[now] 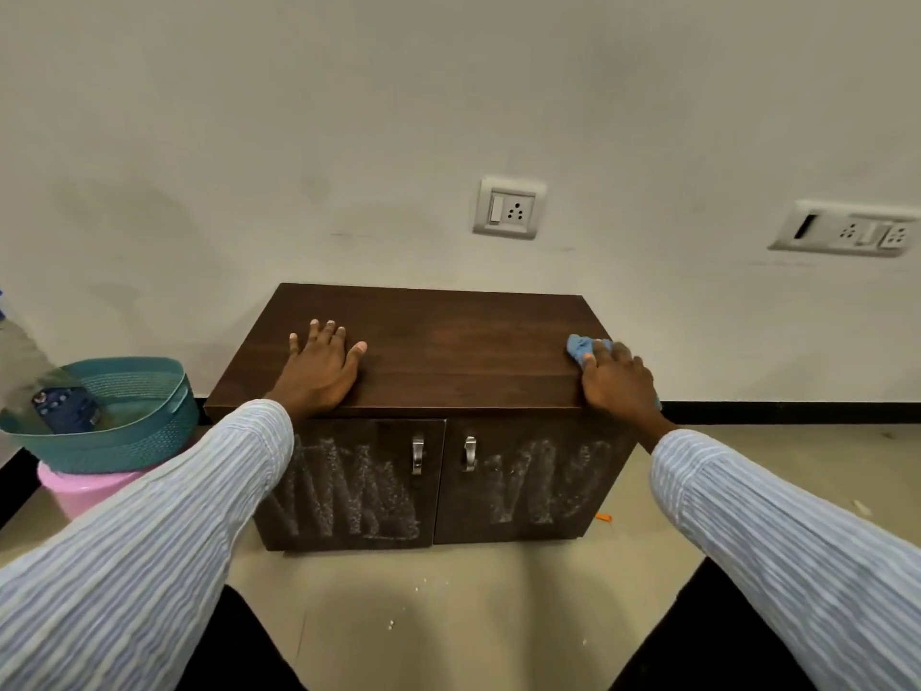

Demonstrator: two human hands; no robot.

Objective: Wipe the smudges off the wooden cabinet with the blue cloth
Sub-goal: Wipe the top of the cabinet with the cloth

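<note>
A low dark wooden cabinet (448, 341) stands against the wall, with two doors and metal handles. White chalky smudges cover the left door (349, 491) and the right door (543, 481). My left hand (319, 369) lies flat on the left part of the top, fingers spread, holding nothing. My right hand (618, 379) presses the blue cloth (583, 349) onto the top's right edge; most of the cloth is hidden under the palm.
A teal basket (129, 431) holding a spray bottle (30, 376) sits on a pink bucket (79, 491) left of the cabinet. Wall sockets (508, 208) are above it. White crumbs and an orange scrap (604, 517) lie on the beige floor.
</note>
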